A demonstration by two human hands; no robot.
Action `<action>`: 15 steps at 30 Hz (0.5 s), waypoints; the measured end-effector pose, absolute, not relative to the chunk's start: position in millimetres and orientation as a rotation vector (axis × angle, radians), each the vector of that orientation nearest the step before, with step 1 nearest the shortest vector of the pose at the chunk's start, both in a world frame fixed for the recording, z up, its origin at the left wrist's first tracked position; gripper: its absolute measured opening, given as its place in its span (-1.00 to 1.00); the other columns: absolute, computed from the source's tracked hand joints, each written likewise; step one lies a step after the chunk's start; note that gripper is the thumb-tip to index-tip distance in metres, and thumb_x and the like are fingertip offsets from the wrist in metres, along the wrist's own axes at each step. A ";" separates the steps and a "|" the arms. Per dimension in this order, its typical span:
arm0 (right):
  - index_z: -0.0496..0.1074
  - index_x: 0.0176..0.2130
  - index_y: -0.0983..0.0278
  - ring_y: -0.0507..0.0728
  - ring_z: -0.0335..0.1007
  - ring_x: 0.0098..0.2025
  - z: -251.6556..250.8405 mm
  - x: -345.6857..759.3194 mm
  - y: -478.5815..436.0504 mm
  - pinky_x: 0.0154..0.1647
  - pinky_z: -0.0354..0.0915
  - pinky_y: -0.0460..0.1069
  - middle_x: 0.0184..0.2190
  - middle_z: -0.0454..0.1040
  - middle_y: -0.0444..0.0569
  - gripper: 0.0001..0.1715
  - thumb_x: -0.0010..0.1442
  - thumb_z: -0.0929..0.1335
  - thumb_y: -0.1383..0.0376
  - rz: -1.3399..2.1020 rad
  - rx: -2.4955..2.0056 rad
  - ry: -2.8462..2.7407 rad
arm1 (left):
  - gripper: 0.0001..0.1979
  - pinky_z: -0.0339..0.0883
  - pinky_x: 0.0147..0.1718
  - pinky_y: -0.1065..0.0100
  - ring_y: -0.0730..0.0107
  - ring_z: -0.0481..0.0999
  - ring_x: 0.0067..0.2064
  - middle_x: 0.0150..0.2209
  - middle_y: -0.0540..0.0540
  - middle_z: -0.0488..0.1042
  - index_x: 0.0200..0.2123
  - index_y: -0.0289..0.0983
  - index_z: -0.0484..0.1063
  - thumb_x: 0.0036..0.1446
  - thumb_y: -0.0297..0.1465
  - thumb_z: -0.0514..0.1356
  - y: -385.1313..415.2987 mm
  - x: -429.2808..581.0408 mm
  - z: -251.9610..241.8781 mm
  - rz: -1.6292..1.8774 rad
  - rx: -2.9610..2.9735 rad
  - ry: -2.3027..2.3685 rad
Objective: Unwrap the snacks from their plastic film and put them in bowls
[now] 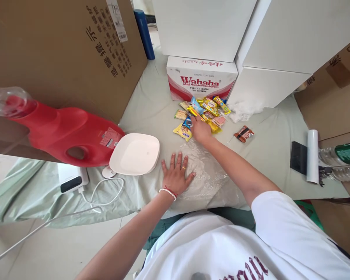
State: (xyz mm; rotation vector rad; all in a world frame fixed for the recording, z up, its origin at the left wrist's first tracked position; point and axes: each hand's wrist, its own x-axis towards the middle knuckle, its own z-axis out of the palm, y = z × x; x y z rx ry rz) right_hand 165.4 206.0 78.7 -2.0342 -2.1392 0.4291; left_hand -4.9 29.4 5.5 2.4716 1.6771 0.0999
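**Two hands by the snacks**

The left hand [176, 173] lies flat with its fingers spread wide, pressing on a clear plastic bag [214, 177] on the green cloth [151, 105]. The right hand [200, 130] reaches to the pile of snack packets [211, 105]. Its fingers touch them, but I cannot tell if it grips one. The pile sits just in front of the Wahaha box [201, 79]. A white plate [135, 153] is beside the left hand, next to a big red jug [67, 132].

The snack pile [203, 112] is sitting right before the carton [201, 79], a lone packet [244, 133] lying to its right, the plastic sheet [212, 177] spreading nearer, the plate [134, 154] lying left of it beside the jug [76, 132].
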 end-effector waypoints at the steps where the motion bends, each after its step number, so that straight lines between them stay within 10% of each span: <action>1: 0.26 0.37 0.26 0.36 0.45 0.13 73.5 163.2 206.8 0.11 0.35 0.17 0.30 0.32 0.27 -0.41 0.41 0.26 0.30 0.440 -2.081 -2.118 | -0.19 -0.40 0.35 -0.54 -0.29 -0.14 0.55 0.54 -0.31 -0.08 0.50 -0.25 0.06 0.37 0.09 -0.03 29.5 -5.1 5.2 0.108 2.471 1.672; 9: 0.49 0.04 0.29 0.36 0.36 0.15 53.8 186.9 202.8 0.18 0.28 0.15 0.10 0.45 0.20 -0.60 0.19 0.44 0.33 0.544 -2.095 -1.847 | -0.20 -0.35 0.40 -0.44 -0.31 -0.14 0.55 0.54 -0.30 -0.06 0.50 -0.28 0.08 0.38 0.07 -0.03 30.8 -5.3 7.9 0.116 2.456 1.652; 15: 0.38 0.05 0.26 0.16 0.49 -0.22 52.9 170.0 222.0 -0.11 0.42 0.04 -0.24 0.55 -0.05 -0.60 0.23 0.42 0.26 0.857 -1.863 -1.498 | -0.22 -0.35 0.41 -0.43 -0.28 -0.13 0.55 0.54 -0.28 -0.06 0.50 -0.26 0.08 0.39 0.05 -0.03 29.9 -5.1 7.8 0.122 2.446 1.647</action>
